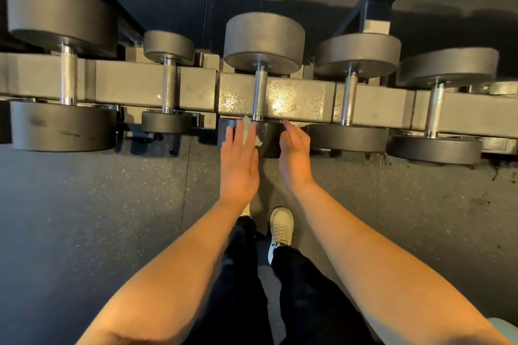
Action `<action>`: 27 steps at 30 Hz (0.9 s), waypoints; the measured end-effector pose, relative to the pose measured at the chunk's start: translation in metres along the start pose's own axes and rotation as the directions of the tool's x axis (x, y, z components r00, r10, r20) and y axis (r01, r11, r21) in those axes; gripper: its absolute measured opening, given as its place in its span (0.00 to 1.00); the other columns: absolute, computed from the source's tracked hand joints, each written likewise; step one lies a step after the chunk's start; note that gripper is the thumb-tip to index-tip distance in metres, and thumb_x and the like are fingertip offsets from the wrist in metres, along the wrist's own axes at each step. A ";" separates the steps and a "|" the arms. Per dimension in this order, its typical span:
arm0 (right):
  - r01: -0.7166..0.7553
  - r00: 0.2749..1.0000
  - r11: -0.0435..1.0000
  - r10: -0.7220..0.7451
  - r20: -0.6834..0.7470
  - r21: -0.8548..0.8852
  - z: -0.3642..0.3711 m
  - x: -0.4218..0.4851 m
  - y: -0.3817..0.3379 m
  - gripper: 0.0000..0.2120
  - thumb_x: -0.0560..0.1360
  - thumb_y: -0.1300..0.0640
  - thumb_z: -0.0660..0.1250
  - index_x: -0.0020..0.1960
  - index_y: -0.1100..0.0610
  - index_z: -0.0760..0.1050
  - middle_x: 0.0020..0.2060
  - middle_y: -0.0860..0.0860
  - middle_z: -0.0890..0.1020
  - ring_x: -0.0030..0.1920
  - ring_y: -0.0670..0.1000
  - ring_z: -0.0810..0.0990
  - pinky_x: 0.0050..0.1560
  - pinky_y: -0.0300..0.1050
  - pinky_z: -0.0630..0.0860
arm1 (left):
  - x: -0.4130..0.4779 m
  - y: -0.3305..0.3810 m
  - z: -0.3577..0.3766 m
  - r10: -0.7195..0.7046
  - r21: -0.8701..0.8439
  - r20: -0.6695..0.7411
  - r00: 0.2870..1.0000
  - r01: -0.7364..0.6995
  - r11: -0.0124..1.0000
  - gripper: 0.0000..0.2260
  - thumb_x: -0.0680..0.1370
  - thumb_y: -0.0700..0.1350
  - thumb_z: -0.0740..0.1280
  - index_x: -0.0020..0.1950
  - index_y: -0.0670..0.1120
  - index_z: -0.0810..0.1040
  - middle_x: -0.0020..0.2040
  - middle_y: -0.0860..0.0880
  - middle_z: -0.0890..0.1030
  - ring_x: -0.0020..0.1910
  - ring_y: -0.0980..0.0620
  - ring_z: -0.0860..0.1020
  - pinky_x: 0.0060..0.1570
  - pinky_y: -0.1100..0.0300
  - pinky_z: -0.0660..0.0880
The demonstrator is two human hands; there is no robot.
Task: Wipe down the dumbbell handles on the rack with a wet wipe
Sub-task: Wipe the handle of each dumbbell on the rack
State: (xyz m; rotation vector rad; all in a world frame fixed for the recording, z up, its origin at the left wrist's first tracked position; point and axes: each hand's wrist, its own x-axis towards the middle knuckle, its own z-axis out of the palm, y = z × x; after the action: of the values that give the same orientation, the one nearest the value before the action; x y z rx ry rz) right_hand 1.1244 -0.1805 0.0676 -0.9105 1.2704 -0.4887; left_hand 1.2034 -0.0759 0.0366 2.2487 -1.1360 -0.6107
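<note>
The middle dumbbell (pixel 259 92) lies across the rack (pixel 302 98), its knurled steel handle running 12 to 6 o'clock. The left hand (pixel 239 159), fingers straight, presses a crumpled white wipe (pixel 247 129) on the dumbbell's near head. The right hand (pixel 294 154) is released, at the head's 3 o'clock.

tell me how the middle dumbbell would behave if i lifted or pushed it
The middle dumbbell probably lifts heavy: thick, solid-looking heads. Its knurled handle should grip well, not slip. Round heads suggest it could roll along the rack beam.
</note>
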 end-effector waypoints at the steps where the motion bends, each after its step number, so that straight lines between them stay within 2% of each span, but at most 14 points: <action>1: -0.014 1.000 1.000 0.014 0.012 0.000 -0.001 0.000 0.000 0.16 0.84 0.60 0.61 0.70 0.52 0.74 0.61 0.43 0.68 0.70 0.47 0.66 0.74 0.43 0.59 | 0.000 -0.004 -0.001 -0.101 -0.112 -0.027 0.995 0.097 0.989 0.25 0.86 0.46 0.49 0.83 0.51 0.48 0.83 0.48 0.44 0.81 0.47 0.39 0.80 0.46 0.44; 3: 0.029 0.999 0.992 -0.024 0.046 -0.123 -0.005 0.000 0.004 0.17 0.84 0.57 0.59 0.71 0.49 0.72 0.62 0.40 0.67 0.70 0.46 0.64 0.77 0.50 0.58 | 0.003 -0.006 -0.002 -0.329 -0.366 -0.023 0.944 0.298 0.882 0.24 0.87 0.48 0.49 0.83 0.52 0.47 0.84 0.51 0.47 0.82 0.50 0.41 0.80 0.47 0.44; 5: 0.102 0.994 0.956 -0.085 0.074 -0.274 -0.008 -0.001 0.008 0.18 0.85 0.55 0.57 0.74 0.47 0.70 0.65 0.41 0.65 0.73 0.48 0.62 0.78 0.53 0.56 | 0.009 -0.006 -0.007 -0.478 -0.541 0.040 0.877 0.421 0.728 0.23 0.87 0.51 0.49 0.83 0.53 0.50 0.83 0.51 0.52 0.82 0.52 0.48 0.80 0.46 0.48; 8: 0.147 0.988 0.930 -0.126 0.084 -0.337 -0.010 -0.003 0.010 0.19 0.85 0.55 0.56 0.75 0.49 0.68 0.69 0.45 0.64 0.74 0.50 0.62 0.76 0.47 0.57 | 0.024 -0.007 -0.009 -0.634 -0.657 0.105 0.766 0.532 0.534 0.24 0.86 0.54 0.50 0.82 0.51 0.55 0.81 0.48 0.60 0.80 0.49 0.56 0.79 0.48 0.53; 9: 0.135 0.990 0.937 -0.115 0.079 -0.322 -0.010 -0.003 0.009 0.19 0.85 0.55 0.56 0.75 0.50 0.69 0.69 0.46 0.64 0.73 0.49 0.63 0.74 0.43 0.58 | 0.027 -0.003 -0.010 -0.656 -0.681 0.095 0.749 0.529 0.506 0.24 0.86 0.54 0.50 0.82 0.49 0.58 0.79 0.48 0.63 0.79 0.51 0.60 0.78 0.50 0.55; 10: 0.115 0.993 0.947 -0.098 0.071 -0.300 -0.010 -0.002 0.007 0.18 0.85 0.56 0.55 0.75 0.50 0.70 0.68 0.47 0.65 0.72 0.49 0.64 0.72 0.40 0.58 | 0.028 0.001 -0.009 -0.646 -0.682 0.052 0.761 0.500 0.534 0.24 0.86 0.53 0.51 0.81 0.47 0.59 0.77 0.48 0.65 0.77 0.54 0.63 0.78 0.53 0.55; 11: 0.097 0.995 0.954 -0.082 0.062 -0.283 -0.010 -0.002 0.005 0.18 0.85 0.56 0.55 0.74 0.51 0.70 0.68 0.47 0.65 0.71 0.48 0.65 0.69 0.37 0.59 | 0.026 0.009 -0.009 -0.614 -0.628 -0.001 0.790 0.477 0.615 0.23 0.87 0.50 0.51 0.81 0.46 0.58 0.77 0.49 0.65 0.76 0.57 0.62 0.76 0.56 0.54; 12: 0.083 0.996 0.958 -0.070 0.057 -0.275 -0.011 -0.001 0.004 0.18 0.85 0.56 0.55 0.74 0.51 0.70 0.69 0.48 0.66 0.71 0.47 0.65 0.68 0.36 0.59 | 0.023 0.018 -0.007 -0.561 -0.536 -0.055 0.826 0.449 0.715 0.23 0.87 0.48 0.50 0.82 0.46 0.55 0.80 0.48 0.60 0.79 0.55 0.58 0.78 0.56 0.50; 14: 0.076 0.996 0.958 -0.062 0.057 -0.276 -0.013 -0.002 0.001 0.18 0.85 0.55 0.55 0.74 0.51 0.70 0.70 0.49 0.66 0.69 0.45 0.66 0.68 0.36 0.59 | 0.020 0.028 -0.002 -0.407 -0.307 -0.136 0.903 0.352 0.884 0.23 0.87 0.45 0.50 0.83 0.49 0.51 0.83 0.49 0.51 0.82 0.50 0.47 0.78 0.48 0.43; 17: 0.049 0.998 0.972 -0.036 0.060 -0.230 -0.018 -0.002 0.000 0.18 0.86 0.52 0.54 0.74 0.51 0.70 0.69 0.47 0.67 0.68 0.44 0.67 0.69 0.39 0.62 | 0.026 0.042 0.005 -0.153 0.008 -0.102 0.983 0.155 0.988 0.24 0.86 0.45 0.50 0.83 0.52 0.52 0.83 0.50 0.49 0.82 0.44 0.43 0.76 0.39 0.40; 20: -0.032 0.999 0.994 0.036 0.030 -0.103 -0.025 0.000 -0.004 0.19 0.86 0.50 0.53 0.73 0.54 0.72 0.70 0.50 0.71 0.70 0.47 0.71 0.72 0.46 0.67 | 0.035 0.055 0.015 -0.070 0.206 -0.020 0.997 0.072 0.976 0.24 0.85 0.44 0.54 0.82 0.53 0.56 0.83 0.53 0.50 0.81 0.41 0.39 0.74 0.28 0.39; 23: -0.085 0.996 0.996 0.085 0.026 -0.024 -0.030 0.004 -0.008 0.19 0.86 0.48 0.52 0.71 0.54 0.72 0.65 0.51 0.76 0.64 0.47 0.75 0.63 0.42 0.72 | 0.032 0.056 0.022 0.058 0.416 0.108 0.992 -0.098 0.904 0.28 0.82 0.43 0.60 0.81 0.56 0.57 0.83 0.55 0.50 0.80 0.39 0.34 0.69 0.26 0.32; 25: -0.110 0.994 0.994 0.110 -0.007 0.002 -0.030 0.004 -0.005 0.18 0.86 0.48 0.53 0.65 0.55 0.75 0.61 0.52 0.78 0.59 0.47 0.78 0.56 0.40 0.73 | 0.024 0.052 0.023 0.138 0.536 0.273 0.952 -0.270 0.800 0.33 0.81 0.43 0.62 0.82 0.58 0.51 0.83 0.56 0.46 0.78 0.39 0.29 0.66 0.27 0.28; 27: -0.146 0.986 0.989 0.144 -0.087 -0.010 -0.028 0.003 0.001 0.17 0.85 0.48 0.54 0.63 0.55 0.76 0.62 0.55 0.76 0.59 0.50 0.77 0.58 0.44 0.73 | 0.015 0.049 0.025 0.165 0.583 0.400 0.902 -0.389 0.713 0.36 0.81 0.44 0.62 0.82 0.57 0.45 0.83 0.56 0.42 0.76 0.40 0.25 0.66 0.26 0.28</action>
State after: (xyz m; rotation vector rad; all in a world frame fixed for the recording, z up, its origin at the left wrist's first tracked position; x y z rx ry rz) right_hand 1.0981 -0.1907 0.0643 -0.8107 1.4100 -0.4066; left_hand 1.1677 -0.1196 0.0470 2.4918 -2.0937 -0.5095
